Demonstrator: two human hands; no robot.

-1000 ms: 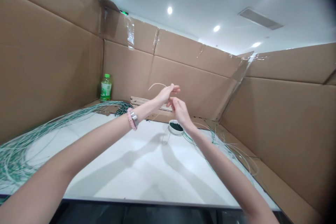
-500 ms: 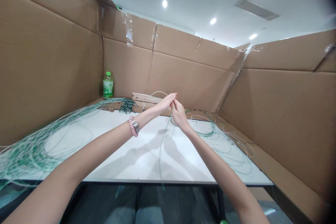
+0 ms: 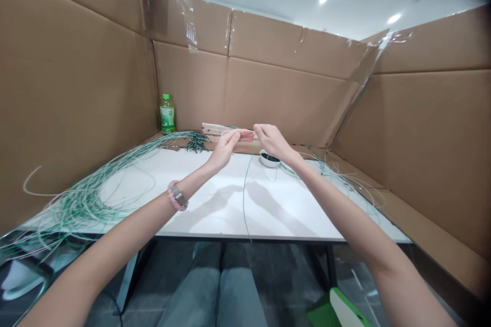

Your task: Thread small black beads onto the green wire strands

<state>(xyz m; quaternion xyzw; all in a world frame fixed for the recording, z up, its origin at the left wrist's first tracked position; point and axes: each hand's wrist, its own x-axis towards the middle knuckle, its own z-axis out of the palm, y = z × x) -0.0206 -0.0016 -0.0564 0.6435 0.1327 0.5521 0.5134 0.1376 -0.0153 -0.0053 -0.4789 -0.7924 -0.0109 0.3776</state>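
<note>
My left hand (image 3: 227, 148) reaches over the far part of the table, its fingers stretched out flat to the right. Just beside its fingertips, my right hand (image 3: 271, 140) is closed in a pinch. A thin green wire (image 3: 244, 194) hangs from between the hands and droops past the table's front edge; its upper end is hidden at the fingers, where the right hand seems to grip it. Below the right hand stands a small white bowl (image 3: 270, 162) with a dark inside. A thin loop of wire dangles by the bowl.
Tangled green and white wires (image 3: 88, 199) cover the left of the white table (image 3: 215, 214), their dark ends bunched (image 3: 197, 141) at the back. More wires (image 3: 337, 173) lie right. A green bottle (image 3: 167, 115) stands in the back-left corner. Cardboard walls (image 3: 284, 92) surround the table.
My hands were pressed together at the fingertips and have drawn slightly apart, left hand leftward, right hand rightward. The bowl now shows below them. The view has tilted down.
</note>
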